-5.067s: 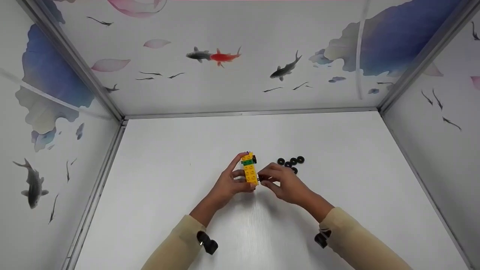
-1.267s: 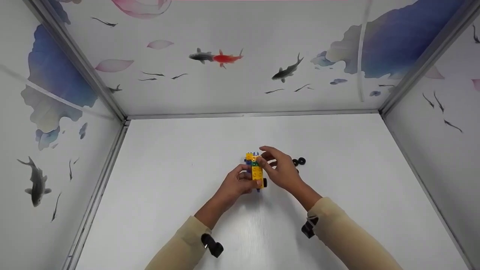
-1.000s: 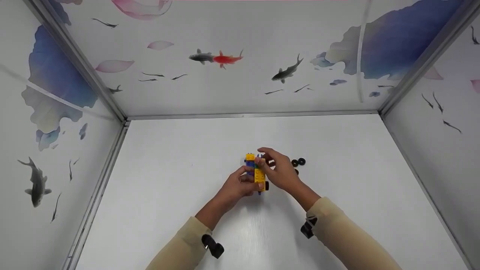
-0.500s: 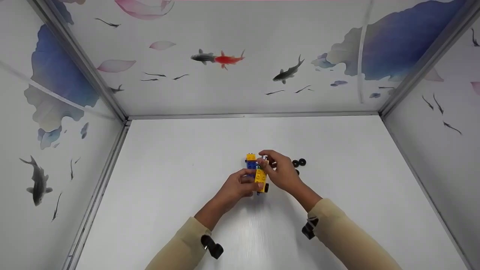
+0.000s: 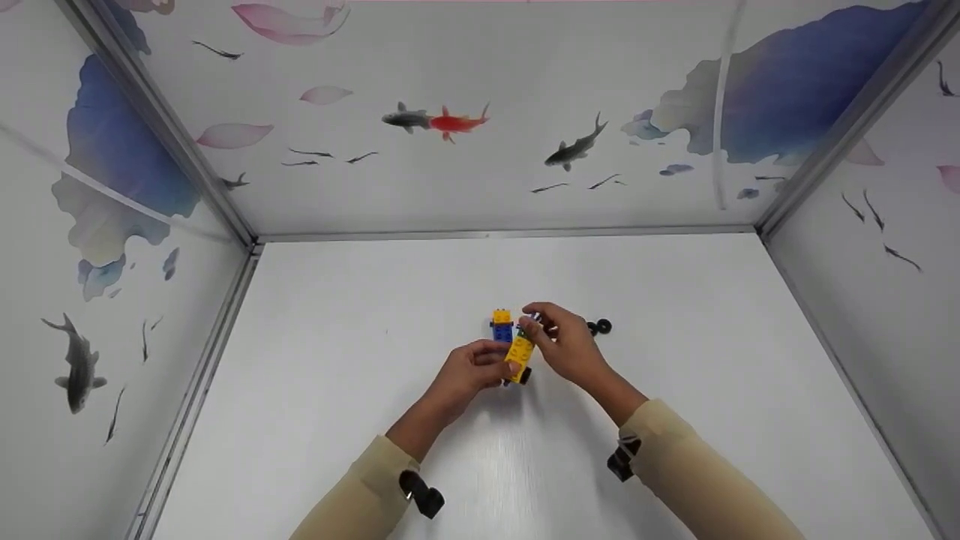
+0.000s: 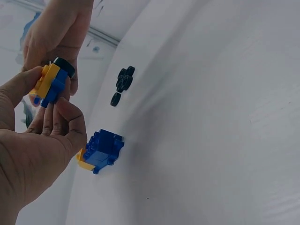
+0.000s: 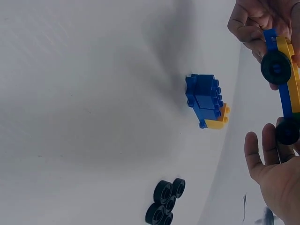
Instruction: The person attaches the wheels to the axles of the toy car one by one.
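My left hand (image 5: pixel 465 379) grips the near end of a toy brick car (image 5: pixel 520 351), yellow on top with a blue base and a green piece. It is held up above the table, tilted with its far end to the right. Two black wheels show along one side in the right wrist view: an upper wheel (image 7: pixel 275 67) by the left hand and a lower wheel (image 7: pixel 287 133) at my right hand's fingers. My right hand (image 5: pixel 570 345) pinches the car's far end, thumb on top, partly covering it. A second blue and yellow brick car (image 7: pixel 205 101), without tyres, stands on the table.
Several loose black wheels (image 7: pixel 163 192) lie together on the white table (image 5: pixel 360 315), partly hidden behind the right hand in the head view. Printed wall panels (image 5: pixel 480 180) close off the back and both sides.
Five seconds ago the right hand was at the car's near end; now it is at the far end. In the last second the car has tilted rightward, uncovering more of the second car.
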`<action>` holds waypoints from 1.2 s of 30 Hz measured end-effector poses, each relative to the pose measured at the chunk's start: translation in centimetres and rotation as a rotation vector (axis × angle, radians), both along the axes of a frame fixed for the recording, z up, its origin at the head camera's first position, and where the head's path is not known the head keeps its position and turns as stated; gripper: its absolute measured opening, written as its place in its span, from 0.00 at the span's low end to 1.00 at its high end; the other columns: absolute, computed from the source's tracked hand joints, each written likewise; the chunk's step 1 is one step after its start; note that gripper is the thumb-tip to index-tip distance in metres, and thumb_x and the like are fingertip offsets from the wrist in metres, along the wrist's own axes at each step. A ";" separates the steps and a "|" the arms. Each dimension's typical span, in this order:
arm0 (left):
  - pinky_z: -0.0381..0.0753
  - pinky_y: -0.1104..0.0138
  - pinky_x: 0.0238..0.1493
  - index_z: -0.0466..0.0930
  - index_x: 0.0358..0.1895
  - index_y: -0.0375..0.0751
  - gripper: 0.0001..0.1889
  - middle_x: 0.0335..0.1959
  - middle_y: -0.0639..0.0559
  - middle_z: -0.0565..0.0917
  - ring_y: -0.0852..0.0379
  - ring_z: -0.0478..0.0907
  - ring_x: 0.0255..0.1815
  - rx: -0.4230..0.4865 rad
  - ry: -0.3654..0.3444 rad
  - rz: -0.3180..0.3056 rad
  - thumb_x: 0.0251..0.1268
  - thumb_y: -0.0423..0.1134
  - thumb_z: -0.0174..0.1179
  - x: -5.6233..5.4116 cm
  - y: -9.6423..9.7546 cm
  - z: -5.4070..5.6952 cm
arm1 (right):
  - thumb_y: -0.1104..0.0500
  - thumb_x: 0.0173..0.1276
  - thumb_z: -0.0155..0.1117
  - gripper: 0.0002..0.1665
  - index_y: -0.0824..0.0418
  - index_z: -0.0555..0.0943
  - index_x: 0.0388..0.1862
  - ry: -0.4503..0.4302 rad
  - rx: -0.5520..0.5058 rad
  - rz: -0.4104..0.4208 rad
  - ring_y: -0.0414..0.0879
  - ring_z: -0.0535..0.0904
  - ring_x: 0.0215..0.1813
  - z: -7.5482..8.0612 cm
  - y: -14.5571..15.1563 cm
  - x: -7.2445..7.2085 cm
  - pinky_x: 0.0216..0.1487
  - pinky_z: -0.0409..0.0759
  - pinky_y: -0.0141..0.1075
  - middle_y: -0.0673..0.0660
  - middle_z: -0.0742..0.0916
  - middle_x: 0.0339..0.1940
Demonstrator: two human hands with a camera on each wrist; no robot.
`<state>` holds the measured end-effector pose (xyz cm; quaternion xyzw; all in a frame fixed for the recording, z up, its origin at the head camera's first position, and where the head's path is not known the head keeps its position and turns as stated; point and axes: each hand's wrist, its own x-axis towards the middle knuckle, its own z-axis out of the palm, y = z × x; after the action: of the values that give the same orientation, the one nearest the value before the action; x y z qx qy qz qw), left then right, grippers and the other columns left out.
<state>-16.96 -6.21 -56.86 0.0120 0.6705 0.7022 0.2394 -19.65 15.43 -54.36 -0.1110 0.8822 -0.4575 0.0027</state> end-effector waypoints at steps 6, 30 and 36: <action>0.89 0.56 0.69 0.82 0.67 0.41 0.25 0.56 0.43 0.91 0.52 0.91 0.55 0.001 0.015 0.059 0.72 0.41 0.76 0.0 -0.2 0.0 | 0.50 0.87 0.63 0.19 0.55 0.85 0.68 -0.040 -0.024 -0.019 0.48 0.85 0.48 0.1 0.5 0.1 0.57 0.90 0.43 0.54 0.91 0.49; 0.87 0.57 0.71 0.78 0.67 0.42 0.27 0.56 0.44 0.92 0.53 0.91 0.54 -0.033 0.020 0.265 0.72 0.43 0.77 -1.3 -0.5 0.1 | 0.50 0.82 0.71 0.16 0.55 0.89 0.61 -0.122 -0.051 0.060 0.47 0.90 0.49 -0.4 2.1 0.9 0.53 0.92 0.43 0.54 0.93 0.52; 0.87 0.58 0.71 0.78 0.65 0.44 0.24 0.59 0.43 0.92 0.52 0.90 0.56 -0.024 0.024 0.276 0.73 0.42 0.76 -1.2 -0.6 0.3 | 0.49 0.82 0.70 0.15 0.57 0.90 0.56 -0.140 -0.024 0.164 0.44 0.86 0.46 0.0 2.3 1.3 0.52 0.89 0.39 0.53 0.93 0.48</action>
<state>-18.20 -6.78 -56.60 -0.0748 0.6770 0.7201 0.1326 -18.39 17.70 -54.40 -0.1505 0.8624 -0.4728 0.1004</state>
